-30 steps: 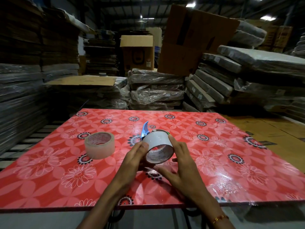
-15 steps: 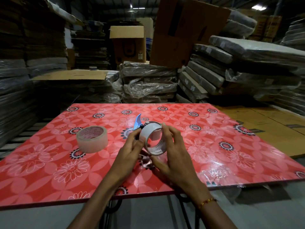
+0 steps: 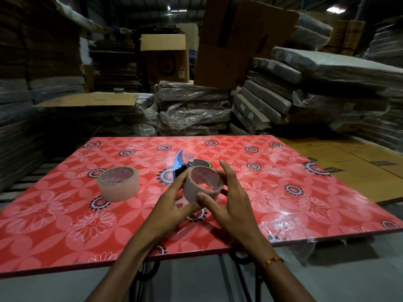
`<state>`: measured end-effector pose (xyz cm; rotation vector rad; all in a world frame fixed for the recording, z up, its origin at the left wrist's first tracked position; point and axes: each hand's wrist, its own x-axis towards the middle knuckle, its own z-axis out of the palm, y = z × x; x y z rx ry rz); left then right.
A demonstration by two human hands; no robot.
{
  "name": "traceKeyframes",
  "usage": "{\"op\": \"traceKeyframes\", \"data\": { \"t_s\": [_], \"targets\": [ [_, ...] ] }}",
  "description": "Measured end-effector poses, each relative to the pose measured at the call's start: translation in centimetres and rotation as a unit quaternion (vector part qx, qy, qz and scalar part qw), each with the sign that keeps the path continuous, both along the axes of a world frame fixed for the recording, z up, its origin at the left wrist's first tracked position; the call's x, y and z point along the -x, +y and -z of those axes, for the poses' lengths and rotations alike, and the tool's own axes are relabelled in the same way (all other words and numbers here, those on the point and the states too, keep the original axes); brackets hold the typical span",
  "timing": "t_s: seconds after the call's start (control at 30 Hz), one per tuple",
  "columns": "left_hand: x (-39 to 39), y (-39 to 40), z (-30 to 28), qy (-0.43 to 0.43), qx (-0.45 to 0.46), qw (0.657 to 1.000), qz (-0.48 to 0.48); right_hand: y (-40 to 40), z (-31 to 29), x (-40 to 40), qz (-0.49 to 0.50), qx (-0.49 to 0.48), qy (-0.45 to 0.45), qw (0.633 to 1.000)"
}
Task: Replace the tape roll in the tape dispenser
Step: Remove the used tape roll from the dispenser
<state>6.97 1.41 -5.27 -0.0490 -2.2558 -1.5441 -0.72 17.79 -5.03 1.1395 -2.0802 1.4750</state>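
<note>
Holding the empty core (image 3: 204, 184) with both my left hand (image 3: 174, 205) and right hand (image 3: 231, 199), free from the dispenser (image 3: 185, 166); the full roll (image 3: 118, 184) waits nearby.

The roll (image 3: 204, 183) and both hands hide most of the dispenser (image 3: 197, 164) behind it; only its blue handle and a dark rim show. Stacks behind the dispenser are blurred.

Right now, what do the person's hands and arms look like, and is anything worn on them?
Both hands, left and right, are bare, without gloves. Both forearms show no sleeves. The right wrist carries a thin gold-coloured bracelet with a small red part.
</note>
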Motion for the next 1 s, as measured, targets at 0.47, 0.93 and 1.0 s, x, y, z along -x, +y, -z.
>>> {"op": "traceKeyframes", "data": {
  "t_s": [0.47,0.93,1.0],
  "targets": [
    [0.4,-0.2,0.3,-0.02,0.027,0.999,-0.007,0.0,0.5,0.8,0.006,-0.017,-0.079,0.997],
    [1.4,-1.0,1.4,-0.016,0.041,0.997,-0.06,7.5,-0.2,9.4,0.181,-0.118,-0.136,0.967],
    [1.4,-1.0,1.4,-0.016,0.039,0.997,-0.061,8.5,-0.1,10.2,0.198,-0.12,-0.148,0.962]
  ]
}}
